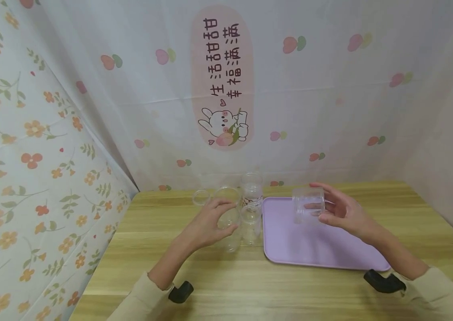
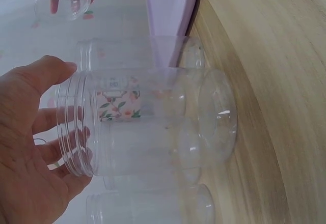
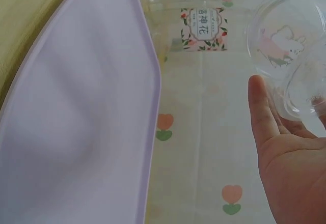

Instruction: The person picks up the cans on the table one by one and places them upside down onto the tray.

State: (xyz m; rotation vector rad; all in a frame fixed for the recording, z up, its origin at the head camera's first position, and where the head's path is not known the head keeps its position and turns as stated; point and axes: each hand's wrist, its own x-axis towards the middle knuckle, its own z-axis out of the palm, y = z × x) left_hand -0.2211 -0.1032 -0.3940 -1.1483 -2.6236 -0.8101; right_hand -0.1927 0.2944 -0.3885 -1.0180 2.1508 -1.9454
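Note:
My left hand [image 1: 210,225] grips a clear plastic jar [image 2: 145,127] round its threaded mouth, thumb on one side and fingers on the other. This jar stands upright on the wooden table. Raised above the lilac tray [image 1: 310,249], my right hand [image 1: 347,215] holds a short clear jar [image 1: 308,205] between thumb and fingers; the jar lies sideways in the air. Close to the left hand's jar are a small clear jar [image 1: 250,229] and, farther back, a clear jar with a floral label [image 1: 252,200]. In the right wrist view the label [image 3: 204,29] shows Chinese characters.
Another clear jar [image 1: 201,197], its round rim showing, is at the back left, partly behind the left hand. A printed curtain [image 1: 323,102] hangs along the table's back edge, and a flowered curtain [image 1: 38,178] closes the left side. Bare wood [image 1: 226,285] lies in front.

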